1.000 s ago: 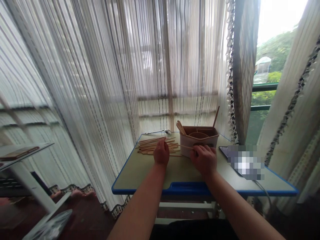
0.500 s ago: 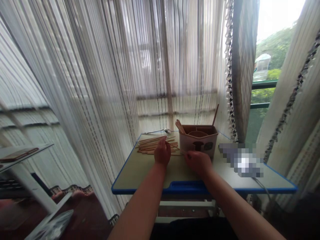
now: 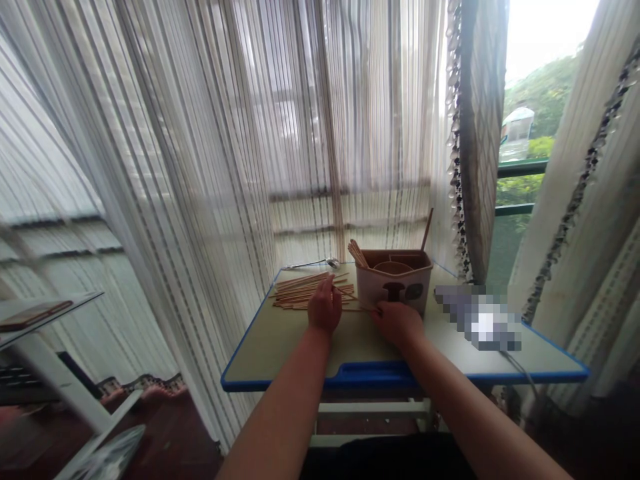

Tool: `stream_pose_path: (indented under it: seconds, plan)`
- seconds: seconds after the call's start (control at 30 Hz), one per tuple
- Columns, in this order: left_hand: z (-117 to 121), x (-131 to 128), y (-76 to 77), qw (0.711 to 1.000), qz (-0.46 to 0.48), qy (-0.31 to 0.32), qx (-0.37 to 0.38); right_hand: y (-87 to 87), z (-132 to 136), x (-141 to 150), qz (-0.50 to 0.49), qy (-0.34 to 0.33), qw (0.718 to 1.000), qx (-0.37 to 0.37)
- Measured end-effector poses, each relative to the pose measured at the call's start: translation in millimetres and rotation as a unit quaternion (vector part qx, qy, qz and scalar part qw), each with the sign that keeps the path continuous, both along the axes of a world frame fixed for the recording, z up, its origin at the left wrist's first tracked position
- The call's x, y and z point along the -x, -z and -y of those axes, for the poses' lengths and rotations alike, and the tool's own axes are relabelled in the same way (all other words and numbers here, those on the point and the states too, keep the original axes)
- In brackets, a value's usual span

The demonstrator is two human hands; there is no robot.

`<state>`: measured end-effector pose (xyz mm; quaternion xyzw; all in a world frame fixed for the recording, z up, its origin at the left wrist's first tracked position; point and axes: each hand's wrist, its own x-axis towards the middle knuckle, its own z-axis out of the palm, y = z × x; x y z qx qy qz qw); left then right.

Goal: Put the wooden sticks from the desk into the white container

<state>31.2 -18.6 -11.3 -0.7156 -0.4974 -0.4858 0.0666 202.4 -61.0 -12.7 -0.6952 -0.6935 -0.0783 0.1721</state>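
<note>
By the pile of thin brown wooden sticks (image 3: 290,293), one stick (image 3: 345,292) is pinched in the curled left hand (image 3: 325,305), probably to keep it separate, but what's held by the half-curled right hand (image 3: 399,321) can't really be told.

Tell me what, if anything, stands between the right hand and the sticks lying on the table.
The left hand does: it covers the near right part of the loose sticks, between most of them and the right hand. The container stands beyond the right hand.
</note>
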Motion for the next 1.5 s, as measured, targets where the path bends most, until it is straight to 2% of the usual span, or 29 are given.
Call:
stream_pose_path:
  seconds: [0.47, 0.63, 0.97, 1.07, 1.2, 1.37, 1.5]
  plan:
    - [-1, -1, 0.8, 1.0, 0.004, 0.005, -0.015, -2.2, 1, -1, -0.018, 0.003, 1.0, 0.003]
    - [-2, -1, 1.3, 1.0, 0.008, 0.008, -0.021, -2.6, 3, 0, -0.01, -0.027, 1.0, -0.007]
    - [-2, 0, 1.8, 1.0, 0.009, -0.006, 0.009, -3.7, 4, 3, -0.005, -0.034, 0.999, -0.023]
    - [-1, -1, 0.4, 1.0, 0.02, -0.011, 0.018, -4.8, 7, 5, -0.016, -0.039, 0.998, -0.049]
    - [-2, 0, -1.4, 0.996, 0.066, -0.054, 0.03, -6.3, 13, 9, -0.067, -0.06, 0.987, -0.133]
    - [-8, 0, 1.8, 0.995, 0.034, -0.064, 0.062, -21.3, 19, 8, -0.175, -0.143, 0.952, -0.207]
    - [-17, -2, 8.0, 0.992, -0.025, -0.046, 0.113, -53.2, 18, 1, -0.251, -0.18, 0.917, -0.252]
